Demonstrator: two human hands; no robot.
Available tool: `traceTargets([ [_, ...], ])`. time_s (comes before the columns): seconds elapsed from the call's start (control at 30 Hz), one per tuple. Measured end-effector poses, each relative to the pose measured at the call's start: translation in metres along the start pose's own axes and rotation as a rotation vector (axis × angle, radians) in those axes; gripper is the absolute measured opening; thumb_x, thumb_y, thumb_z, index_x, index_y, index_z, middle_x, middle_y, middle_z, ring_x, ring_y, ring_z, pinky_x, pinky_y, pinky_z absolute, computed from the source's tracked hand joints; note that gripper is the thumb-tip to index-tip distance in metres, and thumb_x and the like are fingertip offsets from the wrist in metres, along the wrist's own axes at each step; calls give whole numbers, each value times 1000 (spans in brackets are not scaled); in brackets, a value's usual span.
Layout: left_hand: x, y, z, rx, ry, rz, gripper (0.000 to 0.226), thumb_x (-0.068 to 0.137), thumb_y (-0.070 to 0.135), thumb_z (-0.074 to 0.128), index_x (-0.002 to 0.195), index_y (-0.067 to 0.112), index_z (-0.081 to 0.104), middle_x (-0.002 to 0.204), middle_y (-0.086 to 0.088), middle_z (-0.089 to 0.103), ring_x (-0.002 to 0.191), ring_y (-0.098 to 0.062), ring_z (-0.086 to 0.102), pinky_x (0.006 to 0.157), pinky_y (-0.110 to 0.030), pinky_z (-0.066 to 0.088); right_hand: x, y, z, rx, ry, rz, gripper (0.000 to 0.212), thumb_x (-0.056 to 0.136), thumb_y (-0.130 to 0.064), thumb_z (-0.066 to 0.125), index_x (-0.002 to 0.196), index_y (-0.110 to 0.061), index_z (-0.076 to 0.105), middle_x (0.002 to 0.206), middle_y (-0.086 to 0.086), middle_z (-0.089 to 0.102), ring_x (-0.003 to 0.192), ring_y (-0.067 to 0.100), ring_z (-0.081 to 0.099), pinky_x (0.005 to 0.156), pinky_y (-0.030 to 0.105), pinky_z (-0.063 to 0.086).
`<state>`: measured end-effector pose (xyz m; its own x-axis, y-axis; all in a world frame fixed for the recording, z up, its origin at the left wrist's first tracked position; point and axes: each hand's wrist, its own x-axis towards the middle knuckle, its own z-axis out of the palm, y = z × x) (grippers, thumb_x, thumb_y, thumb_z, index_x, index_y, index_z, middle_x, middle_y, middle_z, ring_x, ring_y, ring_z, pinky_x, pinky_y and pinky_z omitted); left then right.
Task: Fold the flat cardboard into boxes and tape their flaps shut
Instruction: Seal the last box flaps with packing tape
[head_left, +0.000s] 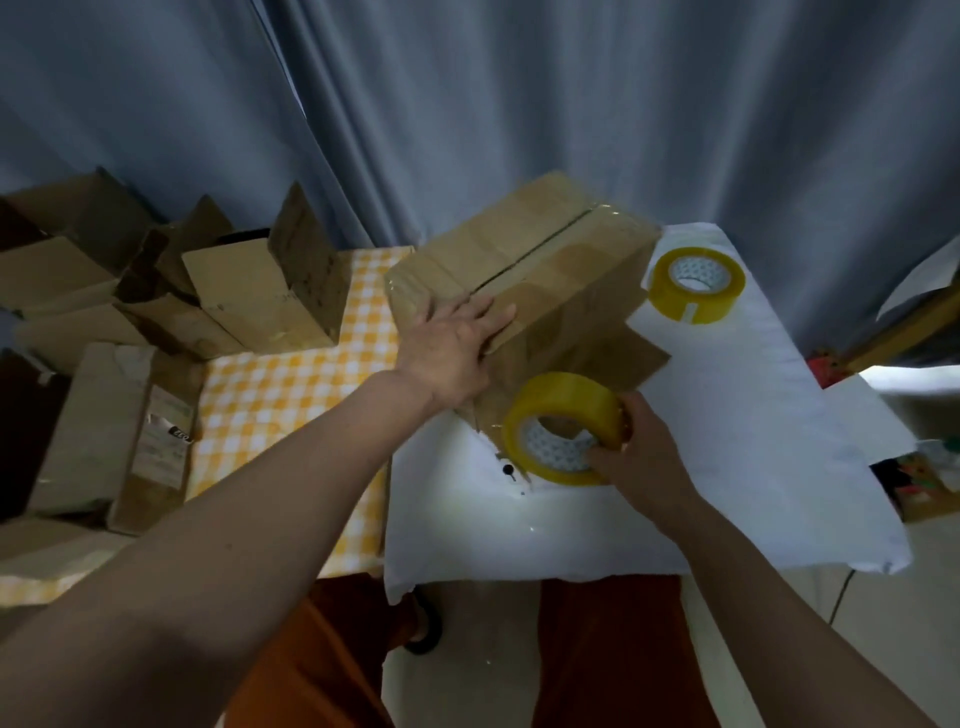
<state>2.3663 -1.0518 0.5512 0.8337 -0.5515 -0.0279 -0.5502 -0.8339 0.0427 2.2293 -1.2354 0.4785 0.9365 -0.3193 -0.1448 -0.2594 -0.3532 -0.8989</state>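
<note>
A: How far along?

B: The folded brown cardboard box (524, 280) sits on the white-covered worktop (727, 415), seam partly taped. Flat left hand (452, 348) presses it; right hand (639, 452) grasps the yellow tape roll (563, 426).

A: Left?

B: Probably more taping; open boxes (218, 296) wait.

The scene is dim and soft overall; the brightest patch is glare on the white cloth (727, 467) near the front; the curtain (519, 104) stays a muted grey; boxes (104, 312) at left sink into shadow; wide-angle bending curves the edges; both forearms near the bottom look blurred; fine detail is smeared.
</note>
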Motion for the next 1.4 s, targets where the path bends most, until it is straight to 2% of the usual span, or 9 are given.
traceTargets([
  [0.17, -5, -11, 0, -86, 122, -81, 61, 91, 38, 59, 147, 36, 32, 157, -5, 22, 144, -29, 18, 118, -48, 13, -7, -12, 35, 46, -41, 35, 45, 74, -4, 69, 111, -13, 46, 92, 0, 51, 88, 19, 53, 63, 25, 43],
  [0.3, -52, 11, 22, -767, 602, -590, 70, 70, 44, 81, 126, 17, 50, 125, 2, 46, 121, -19, 39, 97, -25, 35, -13, -9, 41, 67, -44, 35, 54, 75, -4, 70, 121, -14, 42, 102, 0, 51, 92, 14, 51, 61, 19, 40],
  [0.4, -69, 30, 39, -1436, 278, -876, 39, 70, 43, 82, 86, 16, 60, 80, 10, 67, 87, -15, 61, 77, -29, 53, -16, -10, 39, 103, -72, 25, 54, 75, -4, 71, 115, -21, 40, 95, -11, 49, 85, 3, 50, 59, 16, 41],
  [0.47, -66, 31, 42, -1569, 86, -862, 35, 73, 40, 81, 90, 14, 64, 92, 0, 71, 91, -17, 66, 87, -36, 55, -18, -11, 39, 94, -102, 21, 54, 75, -5, 72, 114, -23, 39, 95, -14, 48, 84, 0, 50, 60, 17, 43],
  [0.7, -48, 22, 42, -1498, 55, -798, 13, 80, 17, 77, 86, 14, 67, 97, -10, 69, 88, -22, 65, 83, -35, 56, -34, -14, 39, 76, -100, -16, 55, 74, -15, 77, 113, -23, 39, 96, -16, 49, 89, 4, 53, 67, 19, 46],
  [0.87, -54, 14, 35, -1613, -310, -884, 23, 83, 34, 71, 94, 21, 57, 99, -6, 58, 92, -22, 56, 77, -50, 54, -46, -27, 52, -67, -64, -47, 62, 64, -32, 82, 103, -35, 34, 92, -12, 52, 82, 4, 54, 60, 23, 44],
  [1.03, -59, 16, 35, -1894, -372, -944, 18, 86, 19, 70, 98, 9, 60, 101, -16, 62, 96, -28, 61, 78, -41, 56, -56, -21, 58, -118, -152, -154, 44, 73, -20, 77, 105, -26, 48, 99, -6, 53, 89, 6, 53, 69, 18, 40],
  [1.27, -51, -3, 28, -1909, -361, -945, 28, 87, 18, 67, 110, 3, 60, 113, -19, 64, 101, -32, 62, 81, -46, 55, -40, -3, 46, 449, -30, -6, 27, 81, -4, 57, 105, -16, 59, 105, 3, 59, 99, 16, 59, 69, 34, 59],
  [1.4, -56, -21, 25, -1842, -446, -928, 34, 88, 23, 66, 117, 5, 61, 101, -16, 66, 89, -29, 63, 85, -45, 51, -15, 25, 73, -104, -25, 180, 16, 91, -9, 51, 98, -6, 65, 101, 9, 64, 96, 28, 60, 85, 38, 50],
])
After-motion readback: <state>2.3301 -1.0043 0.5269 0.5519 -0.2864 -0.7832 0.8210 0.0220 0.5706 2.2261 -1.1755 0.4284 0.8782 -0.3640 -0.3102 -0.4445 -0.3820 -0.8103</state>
